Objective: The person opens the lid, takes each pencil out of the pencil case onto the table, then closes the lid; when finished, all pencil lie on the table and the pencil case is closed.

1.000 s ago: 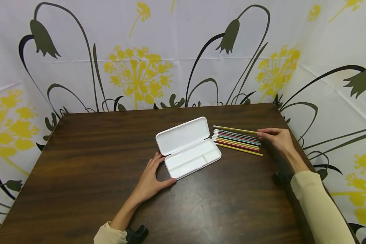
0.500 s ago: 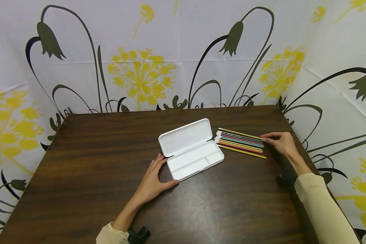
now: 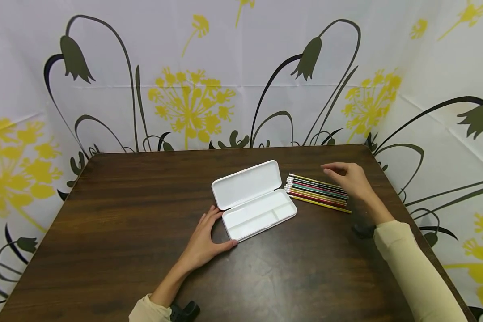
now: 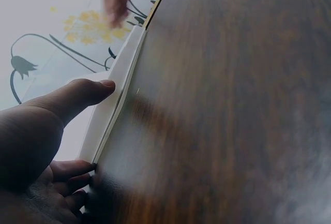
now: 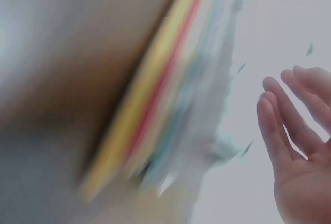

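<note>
A white pencil case (image 3: 247,184) lies on the table with its lid raised back and its divided tray bare. My left hand (image 3: 205,239) holds the case by its left end, thumb at the near corner and fingers at the far side; the left wrist view shows the thumb (image 4: 93,90) against the case's side. To the right of the case, several coloured pencils (image 3: 315,193) lie side by side in a neat row. Above their far right end hovers my right hand (image 3: 352,179), fingers relaxed and holding nothing. In the right wrist view the pencils (image 5: 155,89) are blurred.
The dark wooden table (image 3: 124,214) reaches back to a white cloth (image 3: 233,58) printed with flowers, which also hangs along the right side. A dark wrist strap (image 3: 185,311) sits at my left wrist.
My right hand has let go of the yellow pencil at the row's far side, then risen and moved left. That pencil now lies against the others. The left hand keeps its hold.
</note>
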Action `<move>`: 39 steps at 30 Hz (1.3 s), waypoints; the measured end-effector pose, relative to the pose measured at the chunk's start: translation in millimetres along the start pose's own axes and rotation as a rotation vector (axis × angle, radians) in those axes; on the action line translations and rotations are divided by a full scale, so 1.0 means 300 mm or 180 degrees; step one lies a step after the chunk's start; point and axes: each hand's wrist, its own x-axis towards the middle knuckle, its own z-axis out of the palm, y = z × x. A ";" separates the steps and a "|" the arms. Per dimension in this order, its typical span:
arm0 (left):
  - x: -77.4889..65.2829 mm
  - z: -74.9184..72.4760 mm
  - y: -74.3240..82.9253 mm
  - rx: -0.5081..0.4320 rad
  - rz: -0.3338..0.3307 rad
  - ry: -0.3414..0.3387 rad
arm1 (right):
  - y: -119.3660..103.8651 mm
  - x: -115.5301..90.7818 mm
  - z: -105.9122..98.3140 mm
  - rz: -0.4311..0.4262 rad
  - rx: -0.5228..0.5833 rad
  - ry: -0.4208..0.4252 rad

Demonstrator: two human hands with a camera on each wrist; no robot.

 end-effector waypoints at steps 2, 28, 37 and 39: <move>0.003 -0.001 -0.005 0.0012 -0.0001 0.0018 | -0.096 0.066 0.046 -0.0217 0.0100 -0.0168; 0.032 0.014 0.013 -0.0074 0.0140 0.0008 | -0.125 -0.082 0.171 -0.0903 0.0500 -0.0751; 0.035 0.017 0.007 -0.0201 0.0040 0.0055 | -0.124 -0.122 0.203 -0.0745 0.0230 -0.0774; 0.031 0.020 0.007 -0.0185 0.0009 0.0038 | -0.125 -0.129 0.208 -0.0727 0.0185 -0.0745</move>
